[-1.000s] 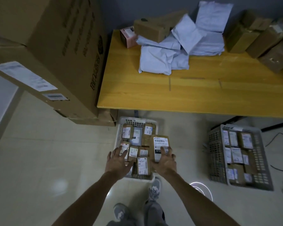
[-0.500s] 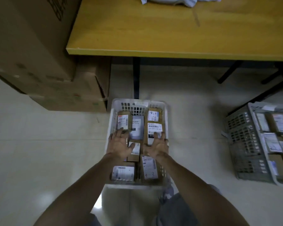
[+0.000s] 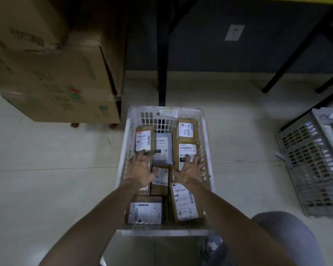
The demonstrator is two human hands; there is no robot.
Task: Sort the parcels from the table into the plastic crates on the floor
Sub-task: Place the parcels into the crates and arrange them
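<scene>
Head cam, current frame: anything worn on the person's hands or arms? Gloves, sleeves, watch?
Nothing visible. Left hand and right hand are ungloved; both forearms are bare to the frame edge: no sleeve, watch or wristband. Dim light: rings too small to tell.

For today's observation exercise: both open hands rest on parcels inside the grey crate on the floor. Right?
No. The head view shows the left hand and right hand open on parcels inside the white crate; the grey crate stands untouched to the right.

Left hand (image 3: 140,170) palm down, fingers spread, right hand (image 3: 190,170) likewise, both stretched forward
</scene>
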